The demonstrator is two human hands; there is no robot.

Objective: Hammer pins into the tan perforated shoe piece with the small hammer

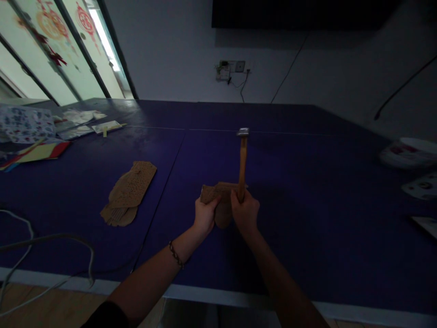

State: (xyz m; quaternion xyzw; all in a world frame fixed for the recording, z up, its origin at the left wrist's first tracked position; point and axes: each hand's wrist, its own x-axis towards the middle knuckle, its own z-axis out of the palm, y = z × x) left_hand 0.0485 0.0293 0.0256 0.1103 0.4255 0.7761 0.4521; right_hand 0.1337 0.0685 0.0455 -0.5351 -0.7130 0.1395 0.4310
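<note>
In the head view my left hand is closed on the left side of a brown cardboard piece, its thumb on top. My right hand grips the lower end of a hammer. The hammer has a wooden handle and a small silvery head, which points away from me. The right thumb and fingers also touch the cardboard's right side. To the left, apart from both hands, lies another brown cardboard cutout with small holes or dots over its surface.
A purple table spreads under everything. Coloured paper sheets and a patterned box or bag lie at far left. Pale cables loop at front left. A white-rimmed container stands at right. Wall sockets are behind.
</note>
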